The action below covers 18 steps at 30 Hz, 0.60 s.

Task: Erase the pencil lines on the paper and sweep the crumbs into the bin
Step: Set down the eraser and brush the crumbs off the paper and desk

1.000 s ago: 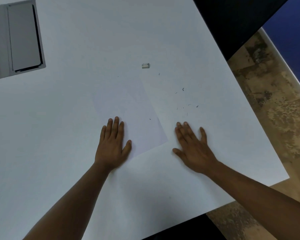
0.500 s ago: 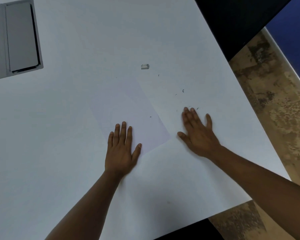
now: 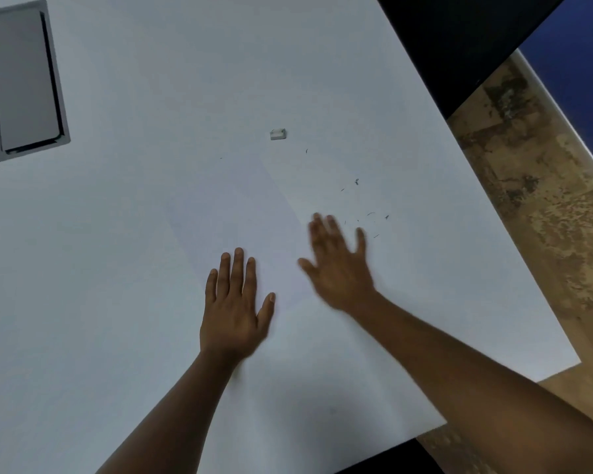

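Head view looks down on a big white surface (image 3: 117,302); a sheet of paper (image 3: 240,213) lies on it, turned at a slant, and it is so pale that its edges are hard to see; I cannot see any pencil lines on it, so the rubbing out looks done.

The left hand (image 3: 235,309) lies flat with its fingers straight and close together; it presses on the near corner of the paper, and I think it is there to stop the sheet from sliding.

The right hand (image 3: 339,265) is flat too, fingers spread a little, holding nothing; it is blurry; it sits at the right edge of the paper, with its fingertips just beside the crumbs (image 3: 367,213), so it looks ready to brush them along.

The dark crumbs are scattered on the surface to the right of the paper; a few lie farther up; the small eraser (image 3: 278,134) rests alone past the far end of the sheet, out of the way.

I cannot see a bin; a grey flap (image 3: 24,80) is set in the surface far to the left.
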Motion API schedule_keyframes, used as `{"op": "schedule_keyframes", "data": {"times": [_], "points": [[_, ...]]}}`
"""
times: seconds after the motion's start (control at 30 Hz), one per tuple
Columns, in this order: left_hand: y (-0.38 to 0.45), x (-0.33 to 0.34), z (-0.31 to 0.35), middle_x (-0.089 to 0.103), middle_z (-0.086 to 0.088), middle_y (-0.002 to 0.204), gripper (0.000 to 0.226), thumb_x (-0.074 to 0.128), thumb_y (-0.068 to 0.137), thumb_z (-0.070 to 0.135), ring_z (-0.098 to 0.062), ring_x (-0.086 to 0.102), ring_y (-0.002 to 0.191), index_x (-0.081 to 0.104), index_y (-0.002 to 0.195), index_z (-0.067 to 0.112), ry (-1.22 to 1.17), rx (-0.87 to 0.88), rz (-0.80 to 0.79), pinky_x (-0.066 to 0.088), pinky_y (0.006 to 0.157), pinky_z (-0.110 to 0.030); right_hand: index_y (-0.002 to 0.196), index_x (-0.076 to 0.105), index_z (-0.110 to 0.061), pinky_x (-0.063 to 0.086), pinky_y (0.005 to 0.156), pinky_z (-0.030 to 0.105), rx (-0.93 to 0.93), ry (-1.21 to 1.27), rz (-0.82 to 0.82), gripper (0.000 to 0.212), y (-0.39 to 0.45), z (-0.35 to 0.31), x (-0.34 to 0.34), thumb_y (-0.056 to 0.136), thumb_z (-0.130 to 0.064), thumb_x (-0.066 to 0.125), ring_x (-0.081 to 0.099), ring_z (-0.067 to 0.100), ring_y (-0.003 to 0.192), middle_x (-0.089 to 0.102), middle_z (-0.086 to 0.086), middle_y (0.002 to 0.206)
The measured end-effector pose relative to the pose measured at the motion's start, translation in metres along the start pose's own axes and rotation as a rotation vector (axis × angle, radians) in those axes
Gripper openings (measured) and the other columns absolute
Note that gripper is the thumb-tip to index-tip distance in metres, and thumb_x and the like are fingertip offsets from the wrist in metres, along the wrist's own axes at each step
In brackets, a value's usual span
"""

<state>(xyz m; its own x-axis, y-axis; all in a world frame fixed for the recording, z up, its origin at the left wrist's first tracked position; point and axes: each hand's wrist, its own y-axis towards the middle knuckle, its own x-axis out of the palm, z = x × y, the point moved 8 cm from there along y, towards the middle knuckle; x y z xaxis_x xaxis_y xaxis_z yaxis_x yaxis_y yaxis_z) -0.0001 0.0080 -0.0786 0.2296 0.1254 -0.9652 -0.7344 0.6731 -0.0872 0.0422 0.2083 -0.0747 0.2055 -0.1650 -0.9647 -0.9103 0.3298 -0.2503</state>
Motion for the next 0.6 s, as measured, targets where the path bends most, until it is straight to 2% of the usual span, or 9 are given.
{"op": "schedule_keyframes", "data": {"times": [0.1,0.2,0.27,0.37,0.5,0.6], "points": [[0.000,0.001,-0.001,0.003,-0.011,0.173,0.075,0.027,0.105,0.054,-0.031,-0.001,0.160,0.016,0.164,0.009,-0.002,-0.001,-0.004,0.012,0.127,-0.053,0.157,0.011,-0.014,0.005,0.115,0.063,0.217,-0.021,0.009,0.073,-0.005,0.081,-0.007,0.098,-0.057,0.005,0.001,0.018,0.152,0.002,0.001,0.165],[-0.001,0.002,-0.002,0.002,-0.010,0.174,0.075,0.027,0.105,0.054,-0.031,-0.001,0.160,0.017,0.164,0.009,-0.002,-0.008,-0.013,0.011,0.127,-0.053,0.157,0.006,-0.012,0.004,0.116,0.062,0.218,-0.014,0.006,0.075,-0.010,0.111,-0.018,0.097,-0.057,0.001,-0.005,0.018,0.152,-0.004,0.002,0.165],[-0.001,0.002,-0.002,0.000,-0.010,0.174,0.076,0.026,0.105,0.055,-0.030,-0.002,0.160,0.015,0.164,0.009,0.000,-0.006,-0.017,0.011,0.127,-0.053,0.157,0.009,-0.012,0.003,0.116,0.061,0.164,-0.001,0.043,0.075,-0.011,0.097,-0.023,0.097,-0.057,0.005,-0.004,0.018,0.152,-0.002,0.002,0.165],[-0.001,0.002,-0.001,-0.001,-0.009,0.174,0.076,0.025,0.105,0.055,-0.030,-0.003,0.160,0.013,0.165,0.010,0.004,-0.004,-0.022,0.011,0.127,-0.053,0.156,0.016,-0.012,0.007,0.116,0.060,0.027,0.053,0.076,0.076,-0.013,0.043,-0.024,0.097,-0.059,0.005,0.001,0.018,0.152,0.005,0.002,0.165],[0.001,0.003,-0.002,-0.001,-0.009,0.174,0.076,0.025,0.105,0.055,-0.029,-0.003,0.160,0.013,0.165,0.010,0.017,-0.008,-0.025,0.010,0.128,-0.051,0.157,0.009,-0.014,0.001,0.117,0.060,-0.146,0.111,0.011,0.073,-0.009,-0.030,-0.011,0.099,-0.059,0.009,-0.009,0.016,0.151,-0.003,-0.001,0.165],[0.000,0.003,-0.002,-0.003,-0.008,0.174,0.076,0.024,0.105,0.056,-0.028,-0.004,0.160,0.010,0.165,0.011,0.019,-0.007,-0.039,0.007,0.128,-0.049,0.157,0.012,-0.014,0.004,0.117,0.061,-0.143,0.085,0.006,0.074,-0.001,-0.028,-0.006,0.099,-0.061,0.010,-0.005,0.015,0.152,-0.001,-0.001,0.165]]}}
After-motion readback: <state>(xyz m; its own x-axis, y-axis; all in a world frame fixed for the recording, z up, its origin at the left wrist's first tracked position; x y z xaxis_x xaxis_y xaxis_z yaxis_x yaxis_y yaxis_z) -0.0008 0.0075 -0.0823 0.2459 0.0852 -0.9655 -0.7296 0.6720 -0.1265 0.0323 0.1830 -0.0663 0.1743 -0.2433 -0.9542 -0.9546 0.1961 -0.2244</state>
